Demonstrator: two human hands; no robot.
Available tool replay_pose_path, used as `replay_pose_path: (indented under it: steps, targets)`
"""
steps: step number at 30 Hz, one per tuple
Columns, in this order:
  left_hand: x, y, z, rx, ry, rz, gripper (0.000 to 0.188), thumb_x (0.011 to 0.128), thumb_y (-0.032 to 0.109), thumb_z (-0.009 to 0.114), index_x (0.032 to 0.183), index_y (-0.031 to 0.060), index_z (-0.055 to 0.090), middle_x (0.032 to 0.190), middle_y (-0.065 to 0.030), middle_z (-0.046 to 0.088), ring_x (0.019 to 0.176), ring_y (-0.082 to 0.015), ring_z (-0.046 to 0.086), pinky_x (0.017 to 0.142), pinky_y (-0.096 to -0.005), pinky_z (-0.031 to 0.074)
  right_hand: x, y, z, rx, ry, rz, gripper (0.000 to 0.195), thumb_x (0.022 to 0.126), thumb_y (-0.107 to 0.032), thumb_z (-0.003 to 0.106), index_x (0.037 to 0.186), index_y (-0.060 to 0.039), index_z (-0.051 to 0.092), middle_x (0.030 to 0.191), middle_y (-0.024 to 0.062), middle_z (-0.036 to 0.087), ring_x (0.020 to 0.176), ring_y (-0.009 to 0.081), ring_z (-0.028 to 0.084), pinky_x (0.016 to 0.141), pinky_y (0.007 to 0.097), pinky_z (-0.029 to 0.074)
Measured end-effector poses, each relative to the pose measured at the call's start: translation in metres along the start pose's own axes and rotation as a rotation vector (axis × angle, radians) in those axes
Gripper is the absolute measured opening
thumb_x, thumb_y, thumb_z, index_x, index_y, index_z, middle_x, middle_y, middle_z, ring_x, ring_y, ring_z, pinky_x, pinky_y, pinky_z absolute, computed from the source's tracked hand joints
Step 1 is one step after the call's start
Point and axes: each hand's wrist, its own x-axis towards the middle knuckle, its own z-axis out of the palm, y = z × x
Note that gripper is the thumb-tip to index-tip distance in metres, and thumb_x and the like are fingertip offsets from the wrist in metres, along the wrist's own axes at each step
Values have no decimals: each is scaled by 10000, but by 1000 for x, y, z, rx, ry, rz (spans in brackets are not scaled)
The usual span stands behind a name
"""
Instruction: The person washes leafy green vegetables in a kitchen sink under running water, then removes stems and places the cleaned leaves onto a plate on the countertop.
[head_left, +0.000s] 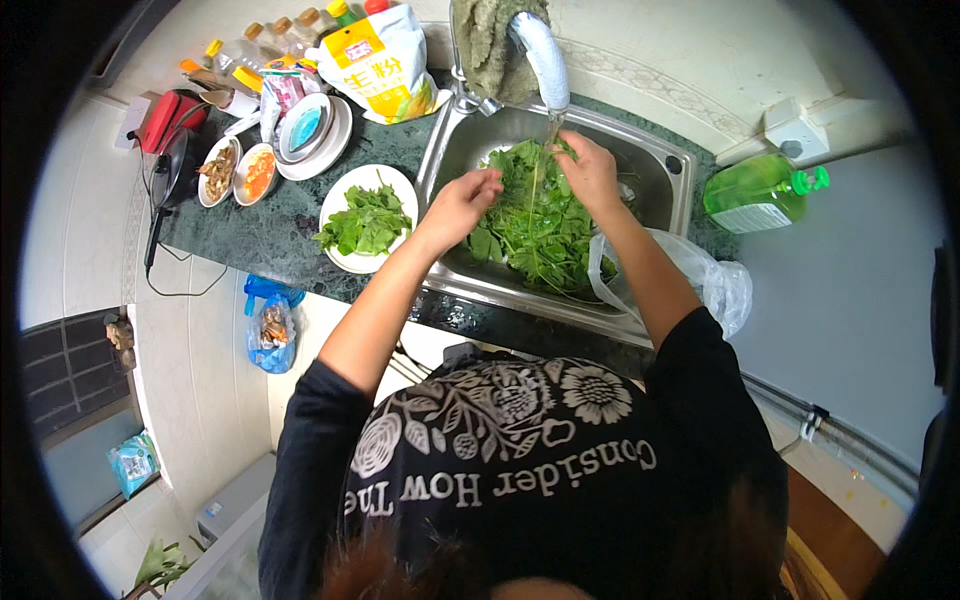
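Note:
A heap of leafy greens (547, 232) fills much of the stainless steel sink (679, 191). Water runs onto it from a faucet with a pale blue sleeve (546, 64). Beside the stream, my right hand (589, 171) pinches a bit of green stem or leaf between its fingertips. My left hand (461, 206) hovers over the sink's left side, fingers loosely curled, with nothing visible between them. Left of the sink, a white plate (334, 251) holds a smaller pile of leafy greens (367, 221). A clear plastic bag (686, 266) hangs over the sink's right front rim, partly behind my right forearm.
A green pump bottle (757, 193) stands right of the sink. On the dark green counter (289, 236) are two filled bowls (219, 172), stacked dishes (319, 139), a starch bag (382, 67) and several bottles. A loofah-like cloth (491, 52) hangs by the faucet. A blue bag (274, 337) hangs below.

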Motion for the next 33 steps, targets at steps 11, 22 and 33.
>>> replay_pose_path:
  steps: [11,22,33]
  targets:
    - [31,78,13,-332,-344,287,302,909,151,536,1183,29,501,962,-7,601,867,-73,549,774,-204,427,4,-102,-70,564,-255,373,287,815,-213,682,1017,-18,628,861,22,645,747,93,567,668,219,437]
    - [8,110,17,-336,-180,299,212,904,177,547,1084,68,568,910,29,616,752,-64,564,692,-224,458,-17,-120,-134,620,-457,363,311,793,-179,693,1068,-51,623,829,-9,625,636,47,494,594,178,416]
    - [-11,138,24,-268,-153,332,103,899,167,552,975,100,567,810,42,583,675,-44,521,588,-184,400,-11,-126,-128,571,-332,241,223,817,-212,661,966,-49,638,761,-6,613,624,53,508,566,195,410]
